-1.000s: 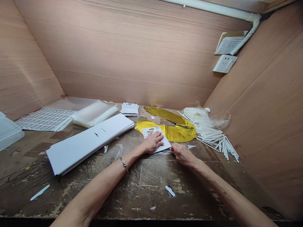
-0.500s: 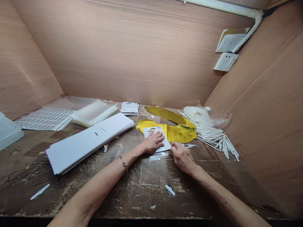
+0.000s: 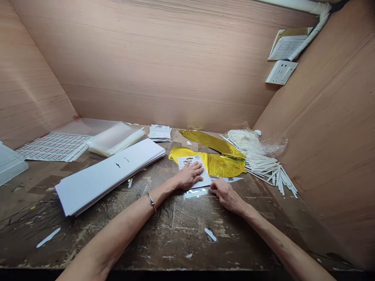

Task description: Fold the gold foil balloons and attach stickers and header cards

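Observation:
My left hand (image 3: 190,174) lies flat with fingers spread on a white printed card (image 3: 205,181), which appears to be inside a clear plastic bag. The bag's transparent flap (image 3: 195,193) sticks out below the card onto the table. At the flap's right end, the fingers of my right hand (image 3: 225,193) are pinched together on the plastic; the fingertips are partly hidden. Under the card's upper part and to its right spreads a shiny gold foil balloon (image 3: 224,166), uninflated and flat. Another folded gold foil piece (image 3: 205,141) lies just behind it.
A stack of long white sheets (image 3: 108,175) lies left. Behind it are clear plastic sleeves (image 3: 117,138), a label sheet (image 3: 54,146) and small printed cards (image 3: 159,133). White paper sticks (image 3: 272,171) are piled right. Wooden panels (image 3: 164,62) enclose the table (image 3: 140,242).
The clear flap is spread out flatter below the card. My right hand has shifted very slightly at its corner, while my left hand stays pressed on the card.

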Demonstrator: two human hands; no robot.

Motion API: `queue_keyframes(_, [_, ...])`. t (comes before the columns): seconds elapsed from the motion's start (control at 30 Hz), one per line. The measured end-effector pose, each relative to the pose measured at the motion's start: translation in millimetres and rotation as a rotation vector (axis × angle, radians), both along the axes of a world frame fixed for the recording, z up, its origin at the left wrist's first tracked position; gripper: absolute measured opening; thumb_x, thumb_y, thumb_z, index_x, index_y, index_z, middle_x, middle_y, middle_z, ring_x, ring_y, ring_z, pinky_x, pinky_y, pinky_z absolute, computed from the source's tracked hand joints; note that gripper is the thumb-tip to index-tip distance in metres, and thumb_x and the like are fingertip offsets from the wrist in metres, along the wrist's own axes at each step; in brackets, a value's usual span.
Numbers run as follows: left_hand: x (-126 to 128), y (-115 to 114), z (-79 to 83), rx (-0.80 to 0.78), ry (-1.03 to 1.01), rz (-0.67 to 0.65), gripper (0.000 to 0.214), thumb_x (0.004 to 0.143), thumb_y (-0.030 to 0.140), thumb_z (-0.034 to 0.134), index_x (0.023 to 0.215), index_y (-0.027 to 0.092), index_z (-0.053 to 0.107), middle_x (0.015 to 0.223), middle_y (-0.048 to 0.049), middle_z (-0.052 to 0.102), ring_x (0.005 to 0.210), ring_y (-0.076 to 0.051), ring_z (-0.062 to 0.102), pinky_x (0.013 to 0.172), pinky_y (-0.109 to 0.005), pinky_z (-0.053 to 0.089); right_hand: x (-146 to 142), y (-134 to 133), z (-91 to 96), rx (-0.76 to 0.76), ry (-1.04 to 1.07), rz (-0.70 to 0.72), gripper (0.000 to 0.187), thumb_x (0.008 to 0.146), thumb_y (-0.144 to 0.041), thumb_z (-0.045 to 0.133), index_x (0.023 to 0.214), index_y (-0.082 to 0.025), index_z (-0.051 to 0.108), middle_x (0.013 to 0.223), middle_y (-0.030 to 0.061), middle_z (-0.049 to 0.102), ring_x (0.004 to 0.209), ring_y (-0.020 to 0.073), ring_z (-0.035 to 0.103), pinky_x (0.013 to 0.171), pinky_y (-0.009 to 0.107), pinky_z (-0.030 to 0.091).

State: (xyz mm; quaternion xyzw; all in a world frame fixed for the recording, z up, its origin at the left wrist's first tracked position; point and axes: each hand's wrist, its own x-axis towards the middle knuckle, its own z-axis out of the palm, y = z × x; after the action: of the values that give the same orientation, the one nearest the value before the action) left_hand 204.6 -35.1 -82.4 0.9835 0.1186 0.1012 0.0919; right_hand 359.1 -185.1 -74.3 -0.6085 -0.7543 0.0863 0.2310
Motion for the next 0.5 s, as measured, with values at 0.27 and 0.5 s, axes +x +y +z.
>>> queue_keyframes(0.27, [-1, 1, -1.1, -0.034, -0.056, 0.004, 0.037, 0.088, 0.037, 0.036, 0.119, 0.018, 0.044, 0.128, -0.0105, 0.041, 0.122, -0.023, 0.031, 0.102, -0.047, 0.018, 2, -1, 9.5, 0.008, 0.191, -0.321, 0.018, 0.079, -0.026, 0.048, 0.090, -0.016, 0.057, 0.078, 0.0050, 0.060, 0.075, 0.0166, 0.054, 0.070, 0.028, 0.039])
queue_keyframes(0.5, [-1, 8, -16.1, -0.083, -0.335, 0.097, 0.036, 0.081, 0.031, 0.051, 0.112, 0.013, 0.049, 0.130, -0.0163, 0.038, 0.125, -0.028, 0.027, 0.102, -0.046, 0.024, -3, 39, 10.7, -0.284, 0.255, -0.662, 0.026, 0.057, -0.033, 0.068, 0.074, -0.015, 0.060, 0.065, 0.0025, 0.060, 0.064, 0.0158, 0.054, 0.052, 0.022, 0.034])
